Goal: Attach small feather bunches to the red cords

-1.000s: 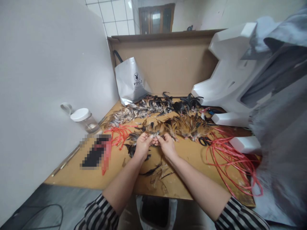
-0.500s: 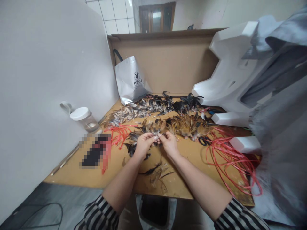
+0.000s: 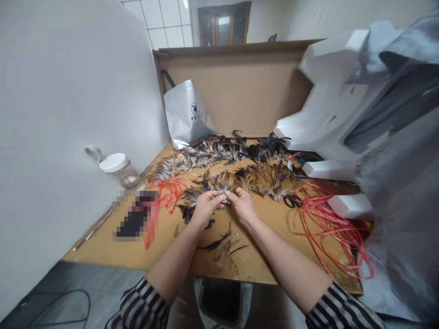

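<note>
My left hand and my right hand meet at the middle of the wooden table. Thumbs and fingertips of both pinch the base of a small bunch of brown feathers, whose tips fan away from me. To the right of it lies a row of brown feather bunches, and behind stretches a row of black and speckled ones. Dark feathers lie beside my left hand. Loose feathers are scattered nearer the front edge.
Red plastic strips lie at left and right, with black scissor handles. A lidded jar, blurred dark object, silver bag and white foam stand around. Below the front edge is a bin.
Both hands stay nearly in place, still pinching the bunch. The fingers have shifted very slightly around its base.
</note>
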A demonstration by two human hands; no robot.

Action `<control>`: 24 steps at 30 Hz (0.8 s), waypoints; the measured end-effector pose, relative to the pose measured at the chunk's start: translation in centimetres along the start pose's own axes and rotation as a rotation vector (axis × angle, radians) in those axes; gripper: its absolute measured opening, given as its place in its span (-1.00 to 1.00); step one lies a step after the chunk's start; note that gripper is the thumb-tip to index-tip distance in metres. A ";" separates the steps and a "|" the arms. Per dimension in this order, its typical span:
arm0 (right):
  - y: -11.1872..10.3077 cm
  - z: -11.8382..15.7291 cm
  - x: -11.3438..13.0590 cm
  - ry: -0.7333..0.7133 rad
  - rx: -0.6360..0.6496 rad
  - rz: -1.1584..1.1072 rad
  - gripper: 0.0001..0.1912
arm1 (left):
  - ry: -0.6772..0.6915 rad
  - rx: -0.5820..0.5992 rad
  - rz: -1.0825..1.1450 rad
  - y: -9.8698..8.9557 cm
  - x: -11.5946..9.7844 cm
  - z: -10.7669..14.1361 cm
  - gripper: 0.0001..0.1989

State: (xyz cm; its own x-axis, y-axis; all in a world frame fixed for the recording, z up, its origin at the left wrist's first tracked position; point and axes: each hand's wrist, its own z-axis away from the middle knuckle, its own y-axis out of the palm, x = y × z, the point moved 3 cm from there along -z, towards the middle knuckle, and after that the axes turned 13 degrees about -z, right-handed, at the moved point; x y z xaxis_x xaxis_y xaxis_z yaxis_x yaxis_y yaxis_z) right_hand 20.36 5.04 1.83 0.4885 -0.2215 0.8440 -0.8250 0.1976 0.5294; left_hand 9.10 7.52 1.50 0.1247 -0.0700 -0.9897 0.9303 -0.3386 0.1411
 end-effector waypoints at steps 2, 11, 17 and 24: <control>-0.1 0.1 0.8 -0.067 0.017 0.127 -0.74 | 0.046 -0.018 -0.066 -0.2 -0.4 0.1 -0.72; 0.4 0.4 0.8 -0.094 0.102 0.213 -0.75 | 0.130 -0.074 0.002 -0.7 -0.4 -0.1 -0.77; 0.8 0.4 -0.2 -0.022 0.043 0.164 -0.70 | 0.091 -0.083 0.064 -0.5 0.0 -0.4 -0.75; -0.7 -0.5 3.5 -0.099 0.031 0.305 -0.70 | 0.086 -0.102 -0.024 -0.6 -0.6 -0.1 -0.69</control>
State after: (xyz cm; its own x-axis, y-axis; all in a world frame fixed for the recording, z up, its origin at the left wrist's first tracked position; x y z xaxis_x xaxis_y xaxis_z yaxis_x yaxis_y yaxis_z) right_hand 22.76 4.66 4.47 0.1887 -0.2490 0.9499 -0.9382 0.2400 0.2493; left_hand 8.52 7.85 2.04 0.1274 0.0192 -0.9917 0.9631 -0.2415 0.1190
